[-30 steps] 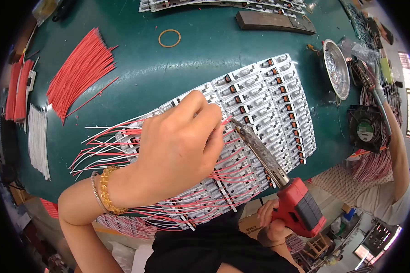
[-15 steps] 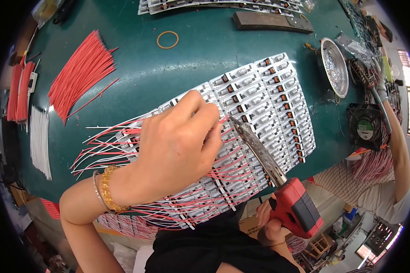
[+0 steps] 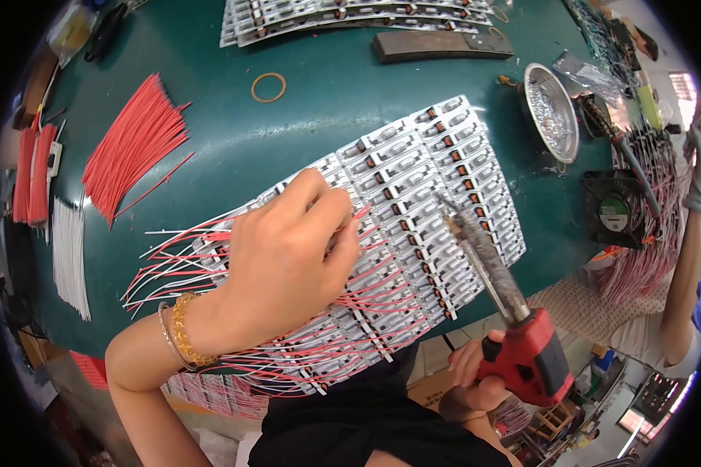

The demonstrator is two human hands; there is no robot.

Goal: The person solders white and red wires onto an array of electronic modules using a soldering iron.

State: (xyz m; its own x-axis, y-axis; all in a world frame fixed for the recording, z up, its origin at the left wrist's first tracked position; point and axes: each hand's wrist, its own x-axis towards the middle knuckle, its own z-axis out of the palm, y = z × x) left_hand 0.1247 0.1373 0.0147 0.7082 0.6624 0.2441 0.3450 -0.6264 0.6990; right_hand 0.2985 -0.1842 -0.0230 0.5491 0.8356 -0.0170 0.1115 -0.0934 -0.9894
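My left hand (image 3: 282,253) rests over a panel of small white circuit boards (image 3: 413,167). Its thumb and fingers pinch a thin red wire (image 3: 364,211), whose end sticks out past the fingertips above the boards. In my right hand (image 3: 475,383) is a red and black soldering gun (image 3: 528,359), gripped by its body. The gun's dark tip points up and left over the panel, apart from the red wire. Rows of red and white wires (image 3: 175,253) trail from the panel on the left and along its near side.
Loose red wires (image 3: 136,148) and white wires (image 3: 70,261) lie at the left. A rubber band (image 3: 269,87), a dark bar (image 3: 444,47) and stacked panels (image 3: 350,15) are farther back. At right stand a metal bowl (image 3: 551,113), a black fan (image 3: 611,210) and another person's arm (image 3: 684,265).
The soldering gun has moved right, its tip drawing away from the red wire's end. My left hand keeps its pinch over the same part of the panel. The view has shifted slightly.
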